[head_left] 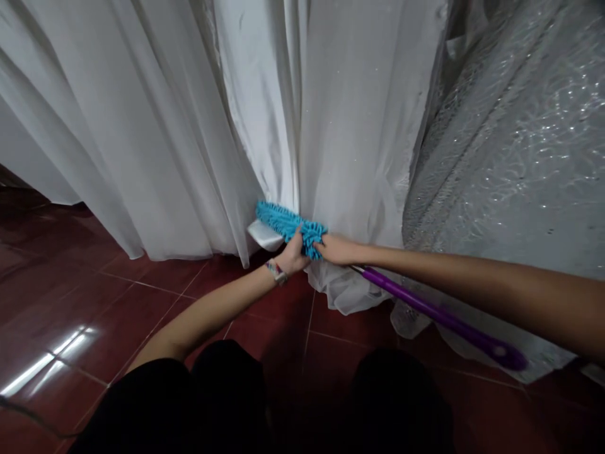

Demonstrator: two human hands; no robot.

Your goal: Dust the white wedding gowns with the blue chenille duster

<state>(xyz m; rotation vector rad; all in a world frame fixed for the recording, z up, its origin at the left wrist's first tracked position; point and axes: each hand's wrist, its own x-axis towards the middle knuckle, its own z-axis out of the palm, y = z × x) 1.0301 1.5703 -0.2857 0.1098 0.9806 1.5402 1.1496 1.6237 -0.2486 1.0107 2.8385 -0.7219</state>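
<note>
A duster (283, 221) with a fluffy blue head and a long purple handle lies across the middle of the view, tilted down to the right. My left hand (293, 253) is closed around the near part of the blue head. Just to its right, my right hand (333, 248) grips the same end of the head, where it meets the handle. The handle runs free beneath my right forearm. Behind the duster hang white dress skirts (350, 157), and the head's far end touches or nearly touches the satin fabric. A folded white piece (265, 236) shows under the head.
Long white gowns (118, 139) hang on the left, down to the red tiled floor (161, 277). A glittering gown (515, 183) fills the right side. My dark-clothed knees (227, 372) are at the bottom. A thin cable (33, 416) lies at the lower left.
</note>
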